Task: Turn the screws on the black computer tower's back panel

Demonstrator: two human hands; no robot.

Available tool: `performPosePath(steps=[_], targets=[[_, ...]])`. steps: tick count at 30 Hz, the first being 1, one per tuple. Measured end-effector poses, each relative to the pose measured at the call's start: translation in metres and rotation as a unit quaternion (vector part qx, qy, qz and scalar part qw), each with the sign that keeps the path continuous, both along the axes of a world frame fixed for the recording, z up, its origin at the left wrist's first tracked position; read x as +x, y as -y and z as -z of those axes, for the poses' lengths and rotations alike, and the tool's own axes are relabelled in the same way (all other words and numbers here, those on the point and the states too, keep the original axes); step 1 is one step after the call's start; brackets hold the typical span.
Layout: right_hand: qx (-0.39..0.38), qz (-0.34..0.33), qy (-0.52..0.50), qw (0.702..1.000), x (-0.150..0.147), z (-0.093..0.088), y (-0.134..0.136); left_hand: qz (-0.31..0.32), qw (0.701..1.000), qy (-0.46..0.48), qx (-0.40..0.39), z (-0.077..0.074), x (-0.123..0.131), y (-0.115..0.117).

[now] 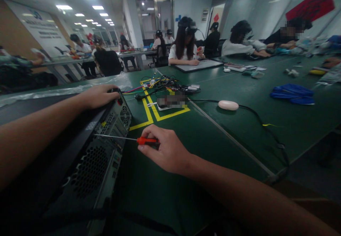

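A black computer case [80,151] lies at the left on the green table, its metal rear panel with fan grille and ports turned to the right. My left hand [99,97] rests on the case near its far top corner, fingers reaching over the edge and partly hidden. My right hand [166,151] is closed round the orange handle of a screwdriver [146,141]. The screwdriver's long thin shaft points left, its tip at the upper edge of the rear panel. Whether the tip sits in a screw is too small to tell.
Beyond the case, yellow tape marks the green table [213,129], with tangled black cables [170,83] and a blurred-out item. A pale oval object [228,105] sits on a cord. Blue cloth [292,94] lies at right. People sit across the table.
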State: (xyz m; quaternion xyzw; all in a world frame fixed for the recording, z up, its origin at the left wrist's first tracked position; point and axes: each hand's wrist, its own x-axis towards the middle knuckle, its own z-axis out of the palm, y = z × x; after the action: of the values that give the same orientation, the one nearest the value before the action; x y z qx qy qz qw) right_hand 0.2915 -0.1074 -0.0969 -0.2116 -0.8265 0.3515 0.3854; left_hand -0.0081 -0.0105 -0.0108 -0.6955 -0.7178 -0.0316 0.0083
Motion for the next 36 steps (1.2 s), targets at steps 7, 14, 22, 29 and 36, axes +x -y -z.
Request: performPosePath(steps=[7, 14, 22, 29, 36], targets=[[-0.007, 0.004, 0.003, 1.0, -0.0013, 0.0013, 0.0005, 0.006, 1.0, 0.006, 0.0, -0.0003, 0.0004, 0.0007], [-0.006, 0.0, 0.005, 1.0, -0.0002, -0.0007, 0.0, 0.003, 1.0, 0.003, 0.003, -0.0013, 0.0034, 0.0027], [-0.007, 0.001, 0.006, 1.0, -0.0004, 0.0, 0.0006, -0.006, 1.0, 0.001, 0.003, -0.0014, 0.0036, 0.0037], [-0.011, 0.001, 0.008, 1.0, 0.0, -0.0007, 0.0012, 0.0, 1.0, 0.006, -0.003, -0.0028, 0.0051, 0.0039], [-0.008, 0.001, 0.01, 1.0, 0.0, 0.0003, 0.0003, 0.005, 1.0, 0.008, -0.002, -0.0017, 0.002, 0.0019]])
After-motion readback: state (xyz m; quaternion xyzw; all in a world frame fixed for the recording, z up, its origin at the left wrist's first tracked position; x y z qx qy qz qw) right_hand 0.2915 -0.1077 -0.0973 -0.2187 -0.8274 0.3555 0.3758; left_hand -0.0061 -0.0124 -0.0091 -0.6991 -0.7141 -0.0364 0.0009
